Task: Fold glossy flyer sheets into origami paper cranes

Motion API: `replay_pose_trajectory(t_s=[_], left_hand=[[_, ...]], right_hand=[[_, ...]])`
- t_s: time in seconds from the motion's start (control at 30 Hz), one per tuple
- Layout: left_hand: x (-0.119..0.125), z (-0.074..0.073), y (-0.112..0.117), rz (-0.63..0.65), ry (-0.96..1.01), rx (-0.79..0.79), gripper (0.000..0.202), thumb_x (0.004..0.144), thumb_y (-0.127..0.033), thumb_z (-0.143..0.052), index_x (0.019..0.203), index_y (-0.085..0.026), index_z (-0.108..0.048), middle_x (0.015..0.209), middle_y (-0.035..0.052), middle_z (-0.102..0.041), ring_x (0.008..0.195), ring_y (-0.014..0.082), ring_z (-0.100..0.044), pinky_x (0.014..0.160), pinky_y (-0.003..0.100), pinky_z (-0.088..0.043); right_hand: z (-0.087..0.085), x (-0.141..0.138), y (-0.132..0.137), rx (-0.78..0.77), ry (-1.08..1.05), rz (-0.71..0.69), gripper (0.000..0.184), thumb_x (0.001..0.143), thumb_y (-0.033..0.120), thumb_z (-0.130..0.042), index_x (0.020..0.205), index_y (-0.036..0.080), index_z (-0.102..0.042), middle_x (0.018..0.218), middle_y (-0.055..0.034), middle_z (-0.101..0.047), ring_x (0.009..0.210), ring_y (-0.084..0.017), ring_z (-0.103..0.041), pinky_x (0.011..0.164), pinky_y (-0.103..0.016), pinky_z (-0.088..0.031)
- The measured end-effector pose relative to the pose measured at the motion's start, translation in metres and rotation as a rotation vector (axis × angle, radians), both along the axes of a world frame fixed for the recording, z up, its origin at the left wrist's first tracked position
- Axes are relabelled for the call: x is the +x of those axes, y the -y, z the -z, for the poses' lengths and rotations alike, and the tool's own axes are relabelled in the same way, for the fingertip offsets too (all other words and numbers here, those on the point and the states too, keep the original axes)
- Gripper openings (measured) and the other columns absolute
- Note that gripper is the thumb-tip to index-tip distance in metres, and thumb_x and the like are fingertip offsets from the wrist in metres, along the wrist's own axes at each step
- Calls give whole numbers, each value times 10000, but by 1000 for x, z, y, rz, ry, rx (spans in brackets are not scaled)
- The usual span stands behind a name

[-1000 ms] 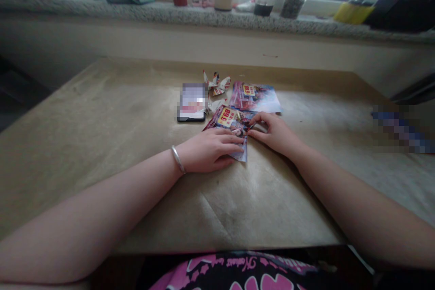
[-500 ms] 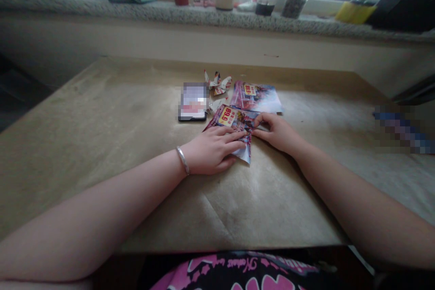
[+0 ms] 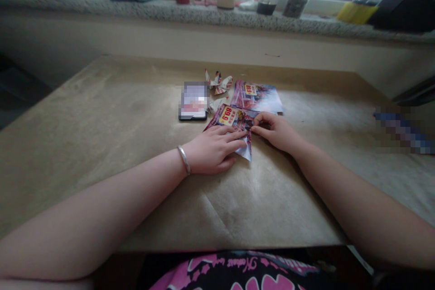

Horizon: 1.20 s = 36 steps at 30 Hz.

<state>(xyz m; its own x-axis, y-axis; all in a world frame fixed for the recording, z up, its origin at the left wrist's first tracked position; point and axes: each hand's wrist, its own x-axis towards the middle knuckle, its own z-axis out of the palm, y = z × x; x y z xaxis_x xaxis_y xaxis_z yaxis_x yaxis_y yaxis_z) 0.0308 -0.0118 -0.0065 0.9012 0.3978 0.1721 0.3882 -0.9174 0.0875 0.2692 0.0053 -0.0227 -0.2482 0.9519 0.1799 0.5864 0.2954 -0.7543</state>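
A bench (image 3: 136, 99) with a pale brown surface spans the view below a speckled stone windowsill (image 3: 136, 11); on its far part, right of centre, lie some printed leaflets (image 3: 263, 99), and nearer the person lies a folded leaflet (image 3: 227, 115) with a yellow price panel, between and partly under the person's hands; the left hand (image 3: 215, 150) lies flat across it, palm down, fingers extended; the right hand (image 3: 275, 133) has its fingers curled, thumb and forefinger pinching the leaflet's right edge; a phone (image 3: 193, 100), its screen blurred out, lies left of the leaflets; white folded paper pieces (image 3: 219, 84) sit just beside it; a silver bangle (image 3: 184, 159) circles the left wrist.
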Motion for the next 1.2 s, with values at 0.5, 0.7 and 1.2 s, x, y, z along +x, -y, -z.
replay_pose_trajectory(t_s=[0.5, 0.7, 1.2], left_hand=[[1, -1, -5, 72, 77, 29, 366, 897, -284, -483, 1241, -193, -569, 1316, 81, -573, 1196, 262, -509, 1026, 438, -433], [1, 0, -5, 56, 84, -6, 379, 887, -287, -493, 1247, -192, -566, 1331, 70, -568, 1203, 273, -499, 1025, 453, -429], [0, 1, -8, 81, 104, -51, 364, 899, -279, -477, 1234, -193, -591, 1341, 88, -557, 1224, 262, -495, 1054, 452, -412]], right_hand=[[1, -10, 2, 129, -200, 246, 182, 756, 317, -647, 887, 224, -564, 742, 12, -643, 664, -145, -610, 631, -285, -499], [-2, -12, 1, -5, -274, 321, 289, 724, 361, -689, 942, 216, -568, 665, 5, -684, 578, -157, -625, 544, -269, -459], [2, -15, 3, -54, -126, 254, 251, 724, 433, -680, 795, 213, -582, 696, -23, -693, 629, -172, -636, 601, -305, -480]])
